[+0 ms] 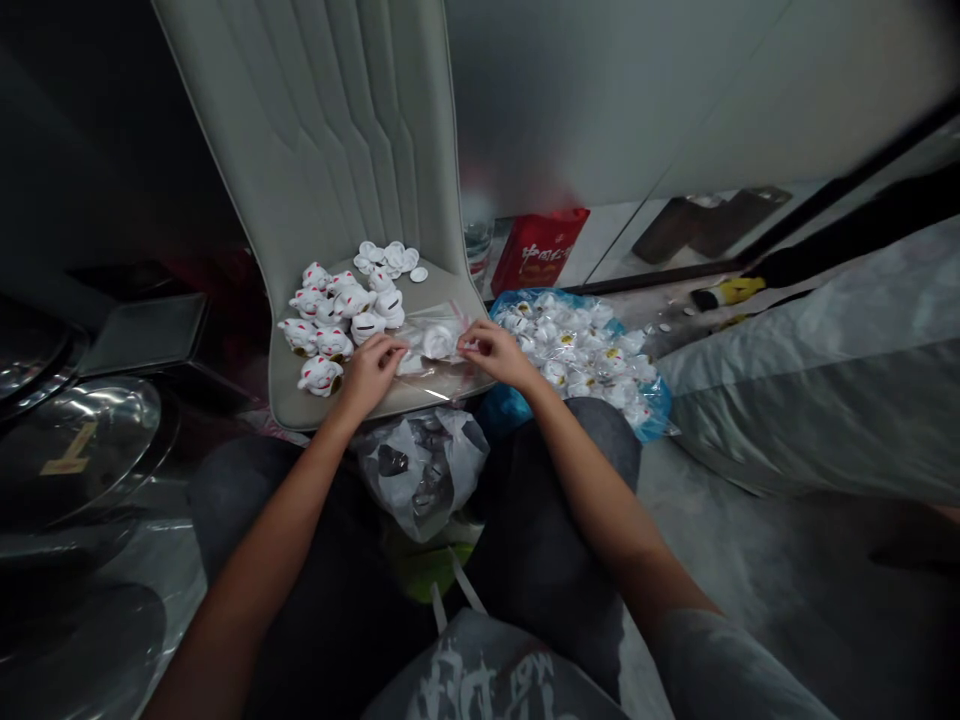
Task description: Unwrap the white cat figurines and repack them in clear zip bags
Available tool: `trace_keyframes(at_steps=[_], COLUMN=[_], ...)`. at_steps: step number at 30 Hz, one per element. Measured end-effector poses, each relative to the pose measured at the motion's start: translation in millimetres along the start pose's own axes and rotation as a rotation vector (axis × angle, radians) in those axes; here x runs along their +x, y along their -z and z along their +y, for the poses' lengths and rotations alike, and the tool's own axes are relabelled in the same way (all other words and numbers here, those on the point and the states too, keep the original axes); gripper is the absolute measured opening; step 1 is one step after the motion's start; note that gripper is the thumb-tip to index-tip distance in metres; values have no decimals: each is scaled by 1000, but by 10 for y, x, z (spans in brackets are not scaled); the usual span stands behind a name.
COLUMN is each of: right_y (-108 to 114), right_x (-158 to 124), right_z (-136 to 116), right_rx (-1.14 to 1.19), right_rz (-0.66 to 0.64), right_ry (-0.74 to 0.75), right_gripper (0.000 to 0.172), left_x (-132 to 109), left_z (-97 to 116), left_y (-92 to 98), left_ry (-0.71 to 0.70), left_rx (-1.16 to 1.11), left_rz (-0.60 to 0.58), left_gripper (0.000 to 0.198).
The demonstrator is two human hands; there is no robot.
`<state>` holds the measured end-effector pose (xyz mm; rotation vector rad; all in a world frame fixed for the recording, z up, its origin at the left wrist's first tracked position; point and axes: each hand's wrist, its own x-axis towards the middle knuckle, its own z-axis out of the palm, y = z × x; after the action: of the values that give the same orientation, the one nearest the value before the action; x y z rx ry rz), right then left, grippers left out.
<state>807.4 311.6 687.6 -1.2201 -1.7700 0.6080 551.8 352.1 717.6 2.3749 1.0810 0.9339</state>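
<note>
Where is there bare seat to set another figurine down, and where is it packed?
The cream padded chair seat is bare at its back right, between the white round discs and the blue plastic bag; a thin strip also shows along its front edge, past the clear plastic bag in the left hand and right hand. White cat figurines crowd the seat's left.

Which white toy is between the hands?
The white toy inside the clear plastic bag, between the left hand and right hand; those on the chair seat lie loose, unbagged.
</note>
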Motion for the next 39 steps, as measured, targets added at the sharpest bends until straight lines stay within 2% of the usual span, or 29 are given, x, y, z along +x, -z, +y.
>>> trace_keyframes(at_steps=[5, 8, 13, 18, 24, 26, 29, 32, 36, 39], right_y=[6, -35, -133, -224, -359, -383, -389, -403, -507, -615], right_x=[23, 22, 30, 64, 102, 83, 26, -12, 30, 134], right_z=[-110, -159, -190, -209, -71, 7, 91, 97, 21, -20], right_rx=[291, 474, 710, 716, 648, 575, 300, -72, -411, -542], right_rz=[185, 219, 233, 247, 353, 317, 102, -79, -88, -57], right_ry=[-137, -232, -314, -348, -395, -420, -440, -363, -217, -215], right_gripper=[30, 39, 43, 44, 44, 39, 24, 12, 16, 24], left_x=[62, 80, 102, 127, 131, 125, 118, 120, 148, 181], left_z=[67, 39, -66, -141, -176, -180, -181, -156, -69, -22], left_y=[34, 24, -17, -41, -75, -89, -103, -97, -63, -35], left_ry=[109, 189, 282, 306, 342, 349, 402, 453, 448, 444], left_rx=[-145, -282, -492, -527, -523, -524, -602, -741, -826, -835], left_rz=[183, 232, 291, 312, 297, 305, 314, 293, 293, 327], left_gripper=[18, 19, 22, 22, 21, 21, 23, 27, 31, 33])
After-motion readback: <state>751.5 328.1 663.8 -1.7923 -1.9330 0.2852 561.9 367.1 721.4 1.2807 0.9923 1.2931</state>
